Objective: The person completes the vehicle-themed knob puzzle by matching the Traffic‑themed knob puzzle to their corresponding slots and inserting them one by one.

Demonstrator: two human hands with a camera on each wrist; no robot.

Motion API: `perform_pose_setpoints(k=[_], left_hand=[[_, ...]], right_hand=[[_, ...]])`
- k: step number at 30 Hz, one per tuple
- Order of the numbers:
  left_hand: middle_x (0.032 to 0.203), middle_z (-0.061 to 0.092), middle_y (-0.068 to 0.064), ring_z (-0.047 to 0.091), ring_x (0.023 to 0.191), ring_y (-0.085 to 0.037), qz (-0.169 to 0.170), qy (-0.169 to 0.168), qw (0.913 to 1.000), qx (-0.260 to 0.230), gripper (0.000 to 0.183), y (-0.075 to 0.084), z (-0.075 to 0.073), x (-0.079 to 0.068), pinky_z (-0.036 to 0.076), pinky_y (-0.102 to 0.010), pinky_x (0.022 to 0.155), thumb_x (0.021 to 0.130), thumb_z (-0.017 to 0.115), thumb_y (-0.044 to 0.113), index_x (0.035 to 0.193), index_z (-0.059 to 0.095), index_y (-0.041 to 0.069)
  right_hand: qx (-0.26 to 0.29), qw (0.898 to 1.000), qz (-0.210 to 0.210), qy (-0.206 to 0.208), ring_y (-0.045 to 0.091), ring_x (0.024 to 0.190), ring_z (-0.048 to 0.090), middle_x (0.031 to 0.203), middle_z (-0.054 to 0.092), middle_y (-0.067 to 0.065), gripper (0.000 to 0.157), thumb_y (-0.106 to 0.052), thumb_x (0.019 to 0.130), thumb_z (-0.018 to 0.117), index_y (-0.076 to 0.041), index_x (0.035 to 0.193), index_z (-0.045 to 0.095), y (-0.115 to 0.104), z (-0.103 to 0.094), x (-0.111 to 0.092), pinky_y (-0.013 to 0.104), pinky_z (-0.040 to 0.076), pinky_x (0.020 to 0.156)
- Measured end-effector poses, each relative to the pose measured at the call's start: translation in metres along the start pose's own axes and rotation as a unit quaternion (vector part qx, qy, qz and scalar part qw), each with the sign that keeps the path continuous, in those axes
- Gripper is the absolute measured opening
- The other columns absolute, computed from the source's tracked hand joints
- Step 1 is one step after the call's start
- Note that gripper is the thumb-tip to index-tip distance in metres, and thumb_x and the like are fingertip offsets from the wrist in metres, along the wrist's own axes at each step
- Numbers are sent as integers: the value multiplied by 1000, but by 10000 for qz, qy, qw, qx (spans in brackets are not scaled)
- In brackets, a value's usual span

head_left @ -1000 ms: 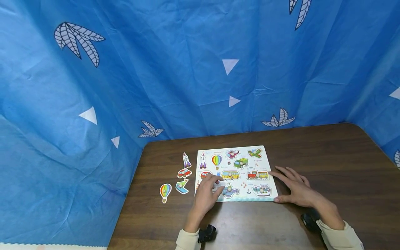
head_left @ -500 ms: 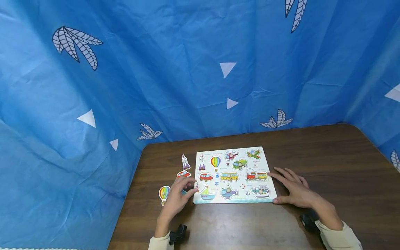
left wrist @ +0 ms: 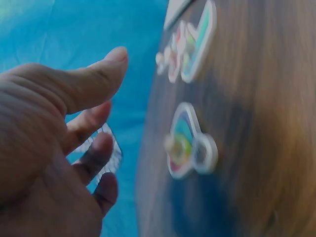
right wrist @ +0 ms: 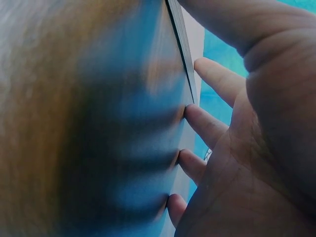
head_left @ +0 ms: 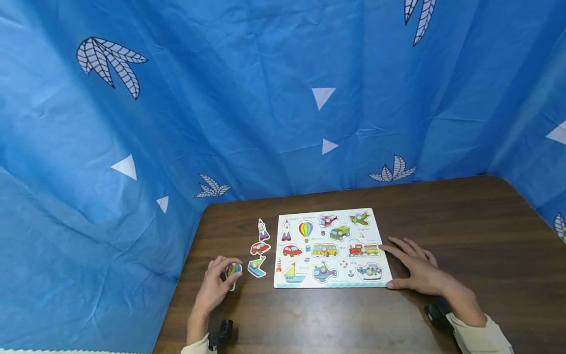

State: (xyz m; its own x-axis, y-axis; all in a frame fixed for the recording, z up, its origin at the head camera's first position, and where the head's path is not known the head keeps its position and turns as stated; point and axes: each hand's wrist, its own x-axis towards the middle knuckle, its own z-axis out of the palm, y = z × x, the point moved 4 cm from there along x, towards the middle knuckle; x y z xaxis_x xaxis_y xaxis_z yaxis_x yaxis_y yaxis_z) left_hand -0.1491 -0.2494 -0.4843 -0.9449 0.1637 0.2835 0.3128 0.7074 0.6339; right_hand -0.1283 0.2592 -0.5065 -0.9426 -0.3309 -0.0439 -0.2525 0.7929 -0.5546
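My left hand [head_left: 214, 285] hovers over a hot-air balloon puzzle piece [head_left: 234, 269] at the left of the table. In the left wrist view its thumb and fingers are spread apart, with a gap to the balloon piece [left wrist: 183, 140] and its small knob. In the head view the fingers partly cover that piece. At the other side my right hand [head_left: 417, 268] rests with extended fingers on the table, thumb and index fingertip at the right edge of the white puzzle board [head_left: 353, 283]. The right wrist view shows several fingertips against the tabletop.
Between the left hand and the board lie a sailboat piece [head_left: 256, 267], a red car piece [head_left: 260, 248] and a rocket piece [head_left: 263, 230]. Knobbed vehicle pieces, such as a bus [head_left: 325, 250], sit on the board. A blue curtain [head_left: 283, 123] hangs behind the brown table [head_left: 336, 319].
My left hand has moved left from over the board's lower left, past the sailboat piece, to the balloon piece. My right hand stays at the board's right edge.
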Motion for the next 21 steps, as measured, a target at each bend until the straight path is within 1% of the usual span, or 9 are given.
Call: perform_pose_setpoints(k=[3,5,10,15,18,21], left_hand=[[88,62,-6,50,84,-24,-126,-106,9998,-69,30,-11,-1,-3,36,-31,78,79,79,0,106,73,11],[87,60,-3,49,82,-21,-180,-143,9997,-97,29,-16,-2,-3,36,-31,76,80,78,-1,106,72,11],[83,57,0,47,75,-16,-421,-263,9986,-195,26,-25,-1,-5,37,-30,72,80,77,-3,102,72,9],[83,55,1,46,74,-10,-656,-423,9965,-308,23,-31,2,-8,40,-28,68,81,76,-4,100,71,8],[83,55,1,46,74,-7,-643,-426,9965,-327,21,-33,3,-9,41,-28,67,82,74,-4,99,70,7],[82,55,0,46,73,-6,-558,-364,9973,-296,19,-34,3,-10,41,-26,67,83,73,-6,96,69,6]], right_hand=[[-7,10000,23,-23,55,141,18,158,27,20,91,-56,73,81,-23,148,43,1,0,0,74,21,94],[-12,10000,26,-23,55,141,18,158,27,20,91,-57,73,81,-23,148,43,1,0,0,74,21,94],[-29,10000,-74,54,56,140,19,158,28,21,90,-56,74,81,-23,148,42,-1,0,-1,74,22,93],[-31,9999,-108,70,56,140,19,157,28,21,89,-55,74,81,-24,148,42,-1,1,-1,74,22,93],[4,9999,-103,68,56,140,18,158,28,22,89,-54,74,82,-24,148,42,-1,1,-1,74,21,93],[4,9999,-93,66,56,140,18,158,28,22,89,-54,74,82,-24,148,42,-1,1,-2,74,21,93]])
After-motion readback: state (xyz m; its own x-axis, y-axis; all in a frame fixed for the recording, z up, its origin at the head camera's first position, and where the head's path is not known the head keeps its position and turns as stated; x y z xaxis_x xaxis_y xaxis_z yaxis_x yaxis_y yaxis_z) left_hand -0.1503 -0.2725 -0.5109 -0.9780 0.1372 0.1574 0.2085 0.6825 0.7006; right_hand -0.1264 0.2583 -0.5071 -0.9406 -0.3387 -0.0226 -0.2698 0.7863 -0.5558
